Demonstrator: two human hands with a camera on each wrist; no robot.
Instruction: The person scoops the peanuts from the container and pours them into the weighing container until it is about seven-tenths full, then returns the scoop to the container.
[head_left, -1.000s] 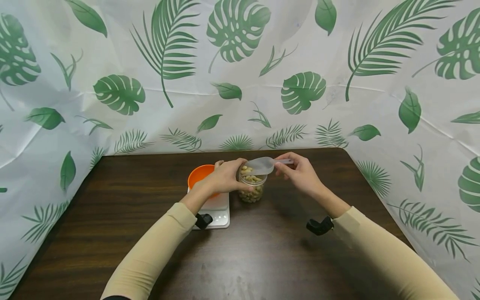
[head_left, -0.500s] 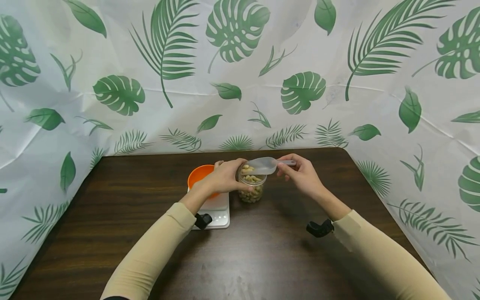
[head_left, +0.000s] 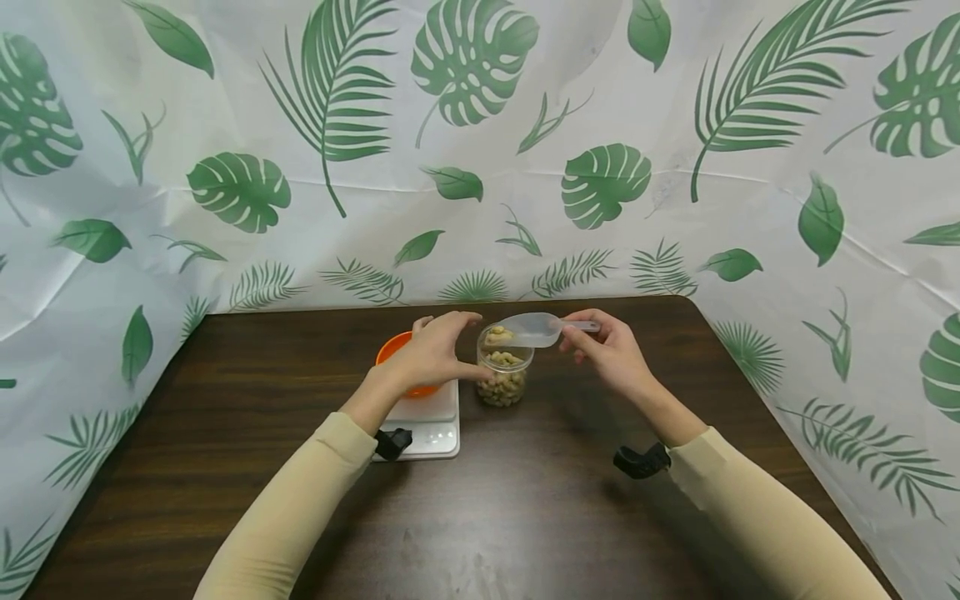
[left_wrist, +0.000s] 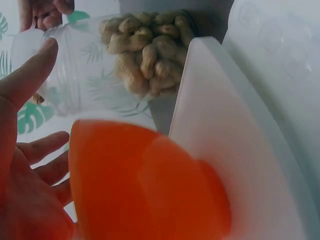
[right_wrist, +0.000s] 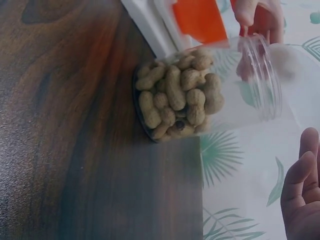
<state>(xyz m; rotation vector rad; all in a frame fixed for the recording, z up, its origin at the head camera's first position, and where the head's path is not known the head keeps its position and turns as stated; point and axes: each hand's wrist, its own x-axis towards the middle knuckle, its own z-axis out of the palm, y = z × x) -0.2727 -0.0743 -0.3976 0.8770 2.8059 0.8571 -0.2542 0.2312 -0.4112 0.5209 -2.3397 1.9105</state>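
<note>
My right hand [head_left: 611, 354] pinches the handle of a translucent plastic scoop [head_left: 536, 330], which lies across the mouth of a clear jar [right_wrist: 240, 90]. A few peanuts [head_left: 498, 334] show at the scoop's front end. More unshelled peanuts [right_wrist: 175, 97] fill the lower part of the jar, which stands upright on the table. To the jar's left, my left hand [head_left: 423, 354] is spread with the thumb pointing at the jar and the fingers apart from its rim. It overlaps an orange bowl [left_wrist: 135, 180] in the head view.
Under the orange bowl is a white kitchen scale [head_left: 437, 439], close to the jar's left side. The dark wooden table [head_left: 495, 517] ends at a white sheet [head_left: 495, 167] printed with green leaves. Black wrist cameras [head_left: 641, 460] hang below both wrists.
My left hand has let go of the jar and moved left, over the orange bowl. The right hand has drawn the scoop slightly to the right. The jar stays in place.
</note>
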